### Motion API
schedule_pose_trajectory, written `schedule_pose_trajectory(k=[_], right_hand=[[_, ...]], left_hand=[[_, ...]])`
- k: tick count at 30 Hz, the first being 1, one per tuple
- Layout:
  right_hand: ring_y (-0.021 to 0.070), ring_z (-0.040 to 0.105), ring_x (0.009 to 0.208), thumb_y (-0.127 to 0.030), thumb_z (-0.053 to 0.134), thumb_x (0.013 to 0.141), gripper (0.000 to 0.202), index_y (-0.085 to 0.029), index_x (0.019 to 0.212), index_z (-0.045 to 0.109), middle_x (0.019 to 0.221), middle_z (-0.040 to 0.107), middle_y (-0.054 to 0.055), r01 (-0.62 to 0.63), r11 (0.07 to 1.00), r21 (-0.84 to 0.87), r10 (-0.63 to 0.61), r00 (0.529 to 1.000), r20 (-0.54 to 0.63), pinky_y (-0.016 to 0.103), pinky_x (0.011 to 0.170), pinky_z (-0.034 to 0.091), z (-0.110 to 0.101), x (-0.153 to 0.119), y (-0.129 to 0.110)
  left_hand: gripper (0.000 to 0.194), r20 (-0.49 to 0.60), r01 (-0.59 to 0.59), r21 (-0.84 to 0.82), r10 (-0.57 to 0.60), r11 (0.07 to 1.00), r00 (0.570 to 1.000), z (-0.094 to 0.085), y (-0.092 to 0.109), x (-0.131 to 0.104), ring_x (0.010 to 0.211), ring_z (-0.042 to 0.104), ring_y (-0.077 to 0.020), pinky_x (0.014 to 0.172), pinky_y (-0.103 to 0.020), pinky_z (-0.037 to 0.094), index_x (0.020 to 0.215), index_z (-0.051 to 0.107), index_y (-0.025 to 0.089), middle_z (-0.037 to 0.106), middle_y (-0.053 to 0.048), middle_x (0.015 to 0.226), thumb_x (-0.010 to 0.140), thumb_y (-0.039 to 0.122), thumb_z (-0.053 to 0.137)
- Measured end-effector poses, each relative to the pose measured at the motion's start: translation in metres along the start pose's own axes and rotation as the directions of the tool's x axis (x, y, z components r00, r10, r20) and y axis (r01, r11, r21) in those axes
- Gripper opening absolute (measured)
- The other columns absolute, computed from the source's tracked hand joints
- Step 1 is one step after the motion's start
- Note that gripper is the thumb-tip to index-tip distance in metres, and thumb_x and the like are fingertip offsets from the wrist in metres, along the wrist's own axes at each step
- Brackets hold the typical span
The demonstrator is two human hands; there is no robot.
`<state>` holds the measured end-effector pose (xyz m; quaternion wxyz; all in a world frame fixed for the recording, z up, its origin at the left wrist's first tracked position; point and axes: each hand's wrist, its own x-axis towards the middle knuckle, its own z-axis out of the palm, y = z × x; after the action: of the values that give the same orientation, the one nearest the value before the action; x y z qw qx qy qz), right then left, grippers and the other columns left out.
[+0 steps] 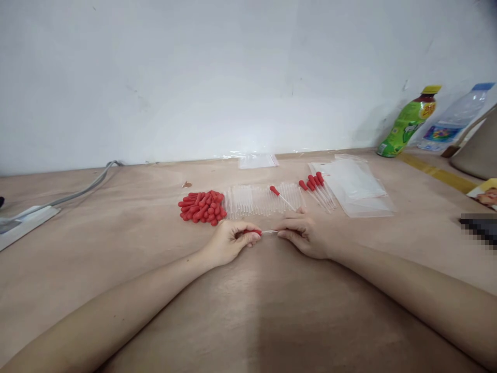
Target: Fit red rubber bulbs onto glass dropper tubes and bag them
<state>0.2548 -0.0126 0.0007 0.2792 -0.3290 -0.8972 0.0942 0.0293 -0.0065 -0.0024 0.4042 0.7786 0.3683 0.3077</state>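
Observation:
My left hand (233, 239) is closed on a red rubber bulb (253, 232), pinched between thumb and fingers. A thin clear tube (269, 232) runs from the bulb to my right hand (305, 234), whose thumb and fingers pinch its other end. Just beyond my right hand is a dropper (275, 191) with a red bulb; its tube points at the raised fingers, and I cannot tell whether they hold it. A pile of red bulbs (200, 206) lies beyond my left hand. Next to it, a row of clear tubes (248, 201) is spread on the table.
Several red-bulbed droppers (320, 191) lie at the right, beside clear plastic bags (355, 186). Another bag (258, 161) is near the wall. A green bottle (407, 124) and a water bottle (452, 122) stand at the back right. A grey cable (87, 189) crosses the left side.

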Motion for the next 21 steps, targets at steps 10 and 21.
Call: schedule_pose_trajectory(k=[10, 21], right_hand=[[0.0115, 0.048, 0.058, -0.019, 0.039, 0.086, 0.024, -0.017, 0.081, 0.062, 0.069, 0.06, 0.002, 0.073, 0.961, -0.266, -0.092, 0.994, -0.06, 0.029, 0.064, 0.027, 0.004, -0.001, -0.008], [0.0096, 0.042, 0.05, -0.021, 0.035, 0.088, 0.029, -0.016, 0.063, 0.05, 0.056, 0.054, -0.001, 0.042, 0.982, -0.182, -0.049, 0.998, -0.039, 0.028, 0.065, 0.026, 0.013, 0.001, -0.01]], left_hand=[[0.018, -0.031, -0.158, 0.359, 0.181, 0.92, 0.983, 0.001, 0.009, -0.002, 0.068, 0.06, -0.0137, 0.062, -0.024, 0.045, 0.086, 0.067, 0.019, 0.068, -0.003, 0.077, 0.081, 0.029, 0.054], [0.017, 0.021, -0.258, 0.443, 0.277, 0.859, 0.961, 0.002, 0.01, -0.004, 0.064, 0.056, -0.0125, 0.061, -0.023, 0.041, 0.086, 0.065, 0.017, 0.065, -0.002, 0.071, 0.082, 0.029, 0.053]])
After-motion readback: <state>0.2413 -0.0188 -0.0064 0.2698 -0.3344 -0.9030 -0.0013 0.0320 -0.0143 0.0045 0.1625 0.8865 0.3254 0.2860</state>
